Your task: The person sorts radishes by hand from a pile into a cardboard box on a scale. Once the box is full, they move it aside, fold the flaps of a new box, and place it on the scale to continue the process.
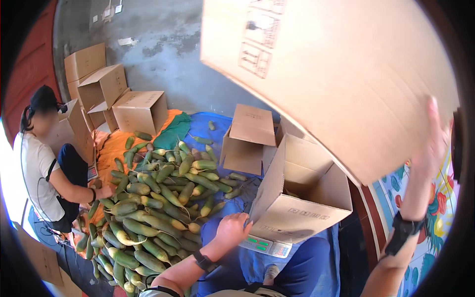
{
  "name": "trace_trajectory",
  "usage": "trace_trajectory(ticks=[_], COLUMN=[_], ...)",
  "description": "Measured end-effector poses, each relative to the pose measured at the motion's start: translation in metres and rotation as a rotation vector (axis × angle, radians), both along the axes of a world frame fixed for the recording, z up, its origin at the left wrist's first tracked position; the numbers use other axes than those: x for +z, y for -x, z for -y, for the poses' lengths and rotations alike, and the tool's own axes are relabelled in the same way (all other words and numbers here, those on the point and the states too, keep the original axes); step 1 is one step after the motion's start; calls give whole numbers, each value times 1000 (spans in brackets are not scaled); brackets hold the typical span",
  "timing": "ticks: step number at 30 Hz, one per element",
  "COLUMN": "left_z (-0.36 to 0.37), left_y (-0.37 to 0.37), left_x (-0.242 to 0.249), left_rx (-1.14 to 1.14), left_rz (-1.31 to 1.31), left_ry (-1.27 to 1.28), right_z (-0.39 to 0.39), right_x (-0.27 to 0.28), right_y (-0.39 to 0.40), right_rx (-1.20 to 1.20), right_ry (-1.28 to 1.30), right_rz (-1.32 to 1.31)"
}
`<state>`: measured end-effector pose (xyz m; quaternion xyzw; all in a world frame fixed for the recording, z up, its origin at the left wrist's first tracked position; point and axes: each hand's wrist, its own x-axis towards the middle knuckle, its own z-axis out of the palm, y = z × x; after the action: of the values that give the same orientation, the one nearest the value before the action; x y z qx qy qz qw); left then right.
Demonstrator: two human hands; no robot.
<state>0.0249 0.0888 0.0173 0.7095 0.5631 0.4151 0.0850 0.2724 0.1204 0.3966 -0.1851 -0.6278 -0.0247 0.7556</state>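
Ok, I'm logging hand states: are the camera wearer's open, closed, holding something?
Left hand: fingers curled at the open box; grip cannot be told.
Right hand: against the large carton; too blurred to tell its grip.

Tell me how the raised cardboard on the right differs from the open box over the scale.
The raised cardboard is tilted in the air against the right hand; the open box appears to rest on the scale.
The raised cardboard shows a broad outer face; the open box shows its inside.
The raised cardboard fills more of the view than the open box.
Both are brown with dark printed symbols.
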Motion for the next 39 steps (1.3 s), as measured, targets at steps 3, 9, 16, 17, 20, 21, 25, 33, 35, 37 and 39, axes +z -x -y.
trace_trajectory(ticks=[3,9,16,17,20,21,25,33,35,37,39], left_z=[-2,-3,-5,-5,-9,-12,-11,-1,-3,-5,-5], left_y=[3,10,16,18,19,18,19,13,11,11,12], left_x=[-1,1,-3,-4,-16,-20,-9,12,16,17,15], left_rx=[20,43,44,17,-48,-90,-86,-81,-45,-13,-28], left_rz=[-5,1,5,15,-35,-62,-68,-39,-53,-66,-33], left_ry=[0,15,-14,-8,38,10,26,265,165,62,93], right_z=[-52,-131,-189,-200,-229,-238,-277,-370,-402,-404,-398], right_x=[-2,-53,-130,-139,-157,-162,-167,-224,-265,-294,-308], right_y=[64,176,236,237,241,241,240,247,235,227,218], right_rx=[229,450,552,540,547,563,398,-94,-252,-491,-503], right_ry=[130,375,550,579,612,611,600,508,644,812,959], right_rz=[39,51,114,130,127,109,125,179,491,675,731])
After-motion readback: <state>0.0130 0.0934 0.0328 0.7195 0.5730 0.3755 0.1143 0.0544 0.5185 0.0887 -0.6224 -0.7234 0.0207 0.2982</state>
